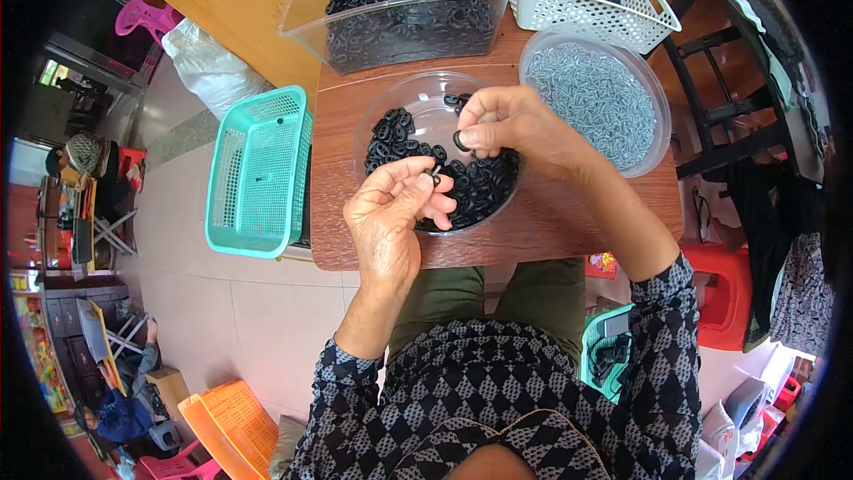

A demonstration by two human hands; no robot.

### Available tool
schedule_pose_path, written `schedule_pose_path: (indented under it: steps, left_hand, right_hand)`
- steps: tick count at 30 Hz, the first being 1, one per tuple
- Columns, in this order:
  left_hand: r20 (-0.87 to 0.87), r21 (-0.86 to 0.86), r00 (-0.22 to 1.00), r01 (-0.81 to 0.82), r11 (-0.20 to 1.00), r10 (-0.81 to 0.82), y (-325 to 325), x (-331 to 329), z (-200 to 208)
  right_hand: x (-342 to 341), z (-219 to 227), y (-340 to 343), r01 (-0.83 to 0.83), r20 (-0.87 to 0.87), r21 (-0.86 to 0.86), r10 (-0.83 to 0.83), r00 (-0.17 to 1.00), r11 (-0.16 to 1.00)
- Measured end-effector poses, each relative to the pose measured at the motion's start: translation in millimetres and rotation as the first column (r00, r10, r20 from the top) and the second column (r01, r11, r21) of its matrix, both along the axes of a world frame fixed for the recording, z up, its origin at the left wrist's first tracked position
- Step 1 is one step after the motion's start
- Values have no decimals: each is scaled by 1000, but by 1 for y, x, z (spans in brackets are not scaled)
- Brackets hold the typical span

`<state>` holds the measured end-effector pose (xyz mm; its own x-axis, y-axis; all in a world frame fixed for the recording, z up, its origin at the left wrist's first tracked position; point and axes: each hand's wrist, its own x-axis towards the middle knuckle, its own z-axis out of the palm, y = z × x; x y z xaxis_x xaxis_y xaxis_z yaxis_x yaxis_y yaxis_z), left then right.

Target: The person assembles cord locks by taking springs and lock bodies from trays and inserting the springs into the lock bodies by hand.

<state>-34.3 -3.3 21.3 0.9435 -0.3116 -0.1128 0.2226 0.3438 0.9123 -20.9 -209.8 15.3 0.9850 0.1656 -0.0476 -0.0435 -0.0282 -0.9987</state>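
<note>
Over a clear round bowl (425,87) of small black ring-shaped parts (484,191), both my hands are closed on small pieces. My left hand (382,218) pinches a small dark piece (434,174) with a shiny spot between thumb and index finger; its other fingers curl loosely. To the right and slightly farther off, my right hand (515,129) grips a black ring-shaped part (460,141) with thumb and fingertips. The two pieces are apart. Right of the bowl stands a round clear tub (662,138) full of small silvery screws (593,98).
A clear bin (306,27) of black parts and a white perforated basket (577,18) stand at the back of the wooden table (336,169). Left of it is a turquoise basket (300,187); an orange crate (233,422) lies lower left. A red stool (724,293) is at the right.
</note>
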Motion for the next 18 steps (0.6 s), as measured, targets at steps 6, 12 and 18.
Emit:
schedule_pose_path:
  steps: [6,12,18]
  left_hand:
    - [-42,-10,999,17,1000,-17,-7,-4,4]
    - [-35,-18,999,20,1000,-21,-10,-6,4]
    - [-52,-47,998,19,999,-21,-11,-5,3]
  right_hand:
    - [-13,2,5,44,-143,267,-6,990,963]
    - [-21,8,7,32,-173,406,43,984,913]
    - [-24,-2,14,127,-170,359,-69,983,925]
